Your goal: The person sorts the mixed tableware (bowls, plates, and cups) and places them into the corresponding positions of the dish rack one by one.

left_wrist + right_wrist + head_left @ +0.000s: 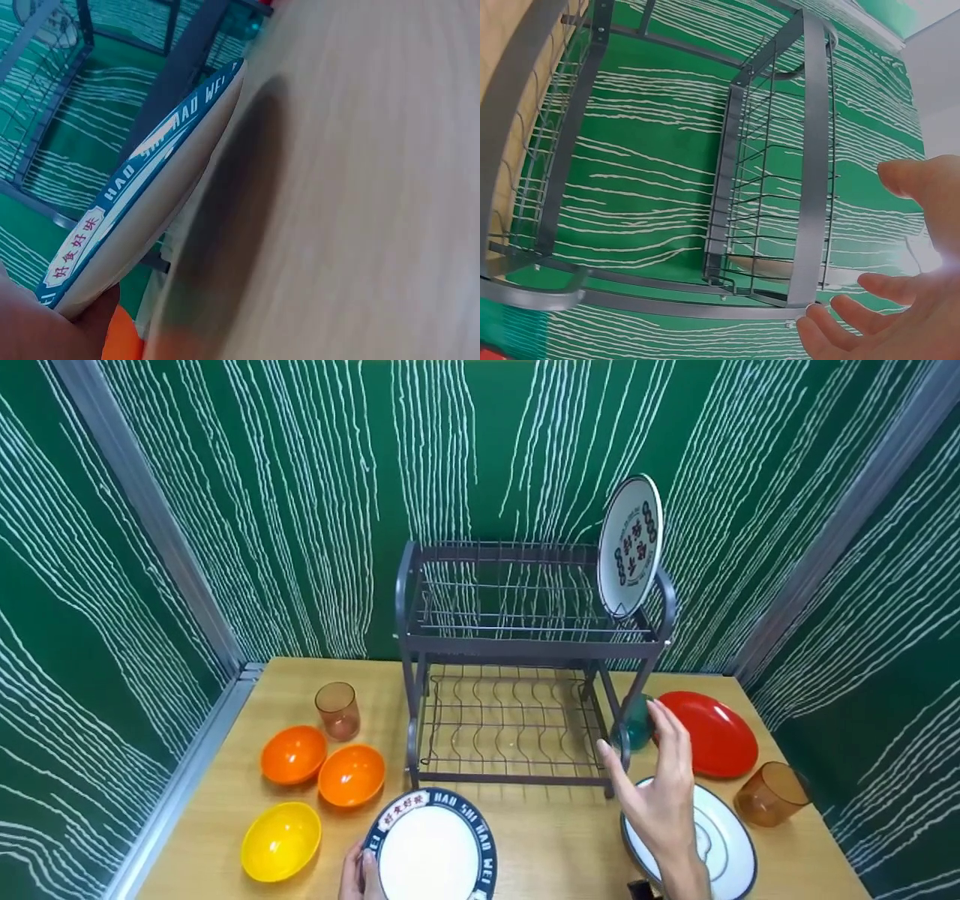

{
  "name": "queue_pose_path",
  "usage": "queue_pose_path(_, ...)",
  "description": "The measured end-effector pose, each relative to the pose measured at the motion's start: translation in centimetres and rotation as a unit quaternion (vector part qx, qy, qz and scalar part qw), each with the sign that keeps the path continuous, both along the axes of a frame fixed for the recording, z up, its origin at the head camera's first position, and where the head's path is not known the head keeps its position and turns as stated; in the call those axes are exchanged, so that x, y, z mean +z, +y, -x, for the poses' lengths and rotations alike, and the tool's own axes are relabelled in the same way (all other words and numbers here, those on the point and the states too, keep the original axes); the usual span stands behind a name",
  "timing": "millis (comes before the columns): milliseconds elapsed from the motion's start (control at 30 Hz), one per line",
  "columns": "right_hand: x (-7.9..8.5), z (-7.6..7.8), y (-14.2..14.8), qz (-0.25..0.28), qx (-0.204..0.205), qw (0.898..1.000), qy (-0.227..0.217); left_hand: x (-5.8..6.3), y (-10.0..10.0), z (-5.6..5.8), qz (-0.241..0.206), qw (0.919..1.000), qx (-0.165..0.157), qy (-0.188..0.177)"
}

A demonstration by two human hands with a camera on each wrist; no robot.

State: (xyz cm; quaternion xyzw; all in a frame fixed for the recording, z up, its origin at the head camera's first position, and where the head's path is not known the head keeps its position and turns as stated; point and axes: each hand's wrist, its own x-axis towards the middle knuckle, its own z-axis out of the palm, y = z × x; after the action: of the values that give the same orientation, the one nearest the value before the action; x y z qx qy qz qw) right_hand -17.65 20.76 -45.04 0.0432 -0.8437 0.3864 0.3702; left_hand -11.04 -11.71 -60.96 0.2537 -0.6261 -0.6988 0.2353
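My left hand (358, 876) grips the left edge of a white plate (429, 855) with a dark, lettered rim. In the left wrist view that plate (150, 184) is tilted above the table, its shadow beside it. My right hand (664, 802) holds nothing, with thumb and fingers spread apart at the right front of a dark two-tier dish rack (525, 647). Beneath this hand, in the head view, lies a white plate with a dark rim (731, 840). Another white plate (630, 547), printed with red characters, stands upright at the right end of the rack's upper tier.
Left of the rack are two orange bowls (294, 755), a yellow bowl (281, 841) and a brown tumbler (337, 711). At the right lie a red plate (709, 735), an amber tumbler (771, 795) and a partly hidden green cup (637, 724). Green, white-streaked panels (315, 510) enclose the table.
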Motion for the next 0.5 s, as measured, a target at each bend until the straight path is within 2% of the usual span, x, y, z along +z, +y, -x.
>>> queue_pose_path(167, -0.9, -0.6, -0.3, 0.011, -0.009, 1.000, -0.017, 1.6, 0.9, 0.0, -0.010, 0.9997, -0.019, -0.014)
queue_pose_path(300, -1.6, -1.0, -0.6, 0.018, -0.008, 0.999, -0.033, 2.8, 1.6, 0.0, -0.015, 0.9970, -0.038, -0.066)
queue_pose_path(500, -2.4, -1.7, -1.1, 0.023, -0.025, 0.998, -0.058, 4.5, 2.4, 0.3, -0.021, 0.9894, -0.081, -0.118)
